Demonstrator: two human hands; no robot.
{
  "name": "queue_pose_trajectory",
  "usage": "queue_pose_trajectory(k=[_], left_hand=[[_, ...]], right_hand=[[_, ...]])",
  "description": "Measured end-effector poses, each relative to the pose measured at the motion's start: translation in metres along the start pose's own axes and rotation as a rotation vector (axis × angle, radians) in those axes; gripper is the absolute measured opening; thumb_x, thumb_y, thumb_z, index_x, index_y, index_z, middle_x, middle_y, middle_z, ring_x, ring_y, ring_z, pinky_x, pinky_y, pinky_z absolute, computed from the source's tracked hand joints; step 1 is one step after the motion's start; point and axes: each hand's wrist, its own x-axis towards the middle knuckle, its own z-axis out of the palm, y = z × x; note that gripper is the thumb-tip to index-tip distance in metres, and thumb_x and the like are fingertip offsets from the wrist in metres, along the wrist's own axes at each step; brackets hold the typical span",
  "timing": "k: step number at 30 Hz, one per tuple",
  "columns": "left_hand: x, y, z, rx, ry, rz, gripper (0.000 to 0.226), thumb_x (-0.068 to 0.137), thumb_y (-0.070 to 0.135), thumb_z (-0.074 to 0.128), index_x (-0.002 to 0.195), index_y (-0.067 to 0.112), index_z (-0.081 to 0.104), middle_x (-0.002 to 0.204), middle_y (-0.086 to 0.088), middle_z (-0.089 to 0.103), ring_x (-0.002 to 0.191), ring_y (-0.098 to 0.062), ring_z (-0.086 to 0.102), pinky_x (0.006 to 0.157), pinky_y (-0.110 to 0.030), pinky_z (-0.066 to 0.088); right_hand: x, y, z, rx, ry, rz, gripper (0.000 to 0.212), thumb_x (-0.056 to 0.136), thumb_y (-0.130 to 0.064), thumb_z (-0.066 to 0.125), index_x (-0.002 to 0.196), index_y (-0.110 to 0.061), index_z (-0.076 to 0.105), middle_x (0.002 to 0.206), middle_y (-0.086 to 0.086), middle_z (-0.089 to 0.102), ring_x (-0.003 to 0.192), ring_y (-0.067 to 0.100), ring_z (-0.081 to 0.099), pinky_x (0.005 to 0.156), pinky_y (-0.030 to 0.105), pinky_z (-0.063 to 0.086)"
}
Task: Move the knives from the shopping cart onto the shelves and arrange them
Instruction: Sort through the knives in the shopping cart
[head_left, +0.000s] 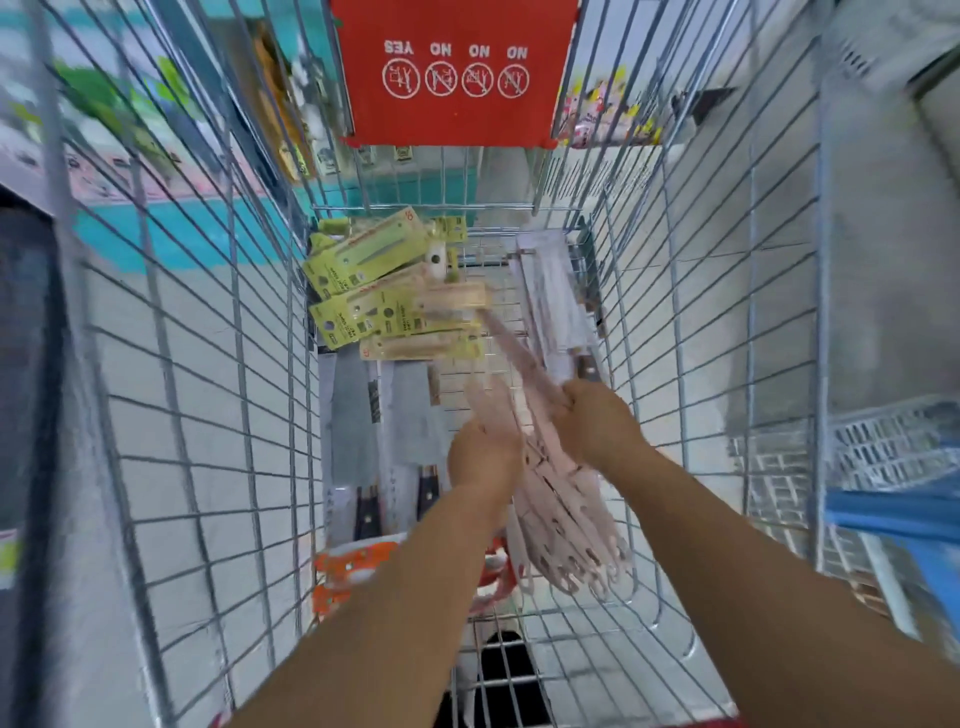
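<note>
Wire shopping cart (208, 415), knives inside.
We gripped pale pink carded knives (550, 499), left hand (485, 457) and right hand (597, 418) fingers curled around them.

Motion blur smears the pink knives (545, 467) bunched between the left hand (485, 457) and right hand (597, 421), hiding both hands' fingers, while the yellow packs' (374, 291) print is unreadable.
</note>
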Motion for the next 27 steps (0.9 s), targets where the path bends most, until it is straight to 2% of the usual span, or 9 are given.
queue_pose_trajectory(k=[2, 4, 6, 9, 13, 16, 19, 23, 27], left_hand=[[-0.005, -0.023, 0.012, 0.115, -0.026, -0.04, 0.041, 0.089, 0.029, 0.035, 0.117, 0.011, 0.06, 0.119, -0.019, 0.062, 0.093, -0.032, 0.065, 0.064, -0.036, 0.056], [-0.013, -0.033, 0.018, 0.157, 0.008, -0.063, 0.041, 0.094, 0.022, 0.035, 0.132, 0.014, 0.05, 0.129, -0.017, 0.056, 0.091, -0.028, 0.065, 0.053, -0.026, 0.047], [-0.019, -0.038, 0.021, 0.143, 0.034, -0.06, 0.041, 0.099, 0.025, 0.034, 0.136, 0.015, 0.046, 0.127, -0.015, 0.058, 0.097, -0.028, 0.063, 0.057, -0.027, 0.047], [-0.028, -0.041, 0.024, 0.177, 0.027, -0.079, 0.039, 0.098, 0.018, 0.034, 0.137, 0.018, 0.044, 0.114, -0.013, 0.062, 0.084, -0.026, 0.064, 0.049, -0.026, 0.044], [-0.033, -0.039, 0.019, 0.287, -0.034, -0.025, 0.022, 0.094, 0.001, 0.043, 0.109, 0.007, 0.058, 0.106, -0.007, 0.064, 0.088, -0.024, 0.062, 0.074, -0.033, 0.054], [-0.037, -0.032, 0.014, 0.384, 0.003, 0.14, 0.036, 0.092, -0.001, 0.048, 0.125, 0.015, 0.049, 0.12, -0.006, 0.054, 0.102, -0.022, 0.056, 0.085, -0.031, 0.051], [-0.032, -0.025, 0.007, 0.63, -0.041, 0.379, 0.06, 0.09, 0.0, 0.051, 0.143, 0.022, 0.035, 0.14, -0.006, 0.035, 0.126, -0.023, 0.037, 0.101, -0.034, 0.04], [-0.004, -0.016, -0.002, 0.811, -0.068, 0.512, 0.07, 0.088, 0.003, 0.053, 0.148, 0.025, 0.024, 0.152, -0.002, 0.023, 0.136, -0.024, 0.026, 0.108, -0.037, 0.031], [0.023, -0.014, -0.018, 0.863, 0.009, 0.478, 0.062, 0.09, 0.014, 0.054, 0.146, 0.022, 0.028, 0.15, -0.003, 0.031, 0.136, -0.025, 0.028, 0.109, -0.038, 0.029]], right_hand=[[-0.015, 0.015, 0.016, -0.098, -0.115, 0.072, 0.012, 0.095, -0.013, 0.047, 0.096, -0.008, 0.057, 0.097, 0.012, 0.062, 0.094, 0.03, 0.06, 0.067, 0.028, 0.04], [-0.025, 0.029, 0.033, -0.168, -0.174, 0.106, 0.019, 0.094, -0.011, 0.045, 0.106, -0.006, 0.058, 0.106, 0.013, 0.064, 0.098, 0.03, 0.061, 0.067, 0.027, 0.039], [-0.03, 0.039, 0.044, -0.156, -0.181, 0.142, 0.021, 0.096, -0.016, 0.043, 0.108, -0.007, 0.059, 0.108, 0.013, 0.065, 0.1, 0.03, 0.062, 0.067, 0.027, 0.038], [-0.034, 0.044, 0.05, -0.153, -0.168, 0.162, 0.023, 0.095, -0.012, 0.043, 0.111, -0.007, 0.058, 0.111, 0.012, 0.064, 0.103, 0.03, 0.061, 0.068, 0.027, 0.037], [-0.038, 0.043, 0.046, -0.307, -0.21, 0.108, 0.027, 0.092, -0.007, 0.045, 0.117, -0.006, 0.056, 0.117, 0.012, 0.061, 0.108, 0.029, 0.059, 0.074, 0.029, 0.041], [-0.038, 0.039, 0.043, -0.466, -0.314, 0.056, 0.023, 0.093, -0.013, 0.049, 0.114, -0.007, 0.057, 0.105, 0.009, 0.062, 0.1, 0.027, 0.061, 0.07, 0.027, 0.041], [-0.027, 0.025, 0.036, -0.472, -0.226, 0.027, 0.021, 0.095, -0.021, 0.05, 0.106, -0.009, 0.062, 0.083, 0.004, 0.056, 0.086, 0.027, 0.06, 0.067, 0.027, 0.042], [0.006, 0.007, 0.041, -0.333, 0.032, -0.128, 0.032, 0.093, -0.008, 0.048, 0.124, -0.014, 0.054, 0.104, 0.01, 0.063, 0.098, 0.029, 0.06, 0.069, 0.031, 0.043], [0.041, -0.006, 0.05, -0.387, 0.0, -0.215, 0.059, 0.093, -0.008, 0.05, 0.145, -0.004, 0.024, 0.132, 0.014, 0.05, 0.116, 0.029, 0.047, 0.085, 0.034, 0.043]])
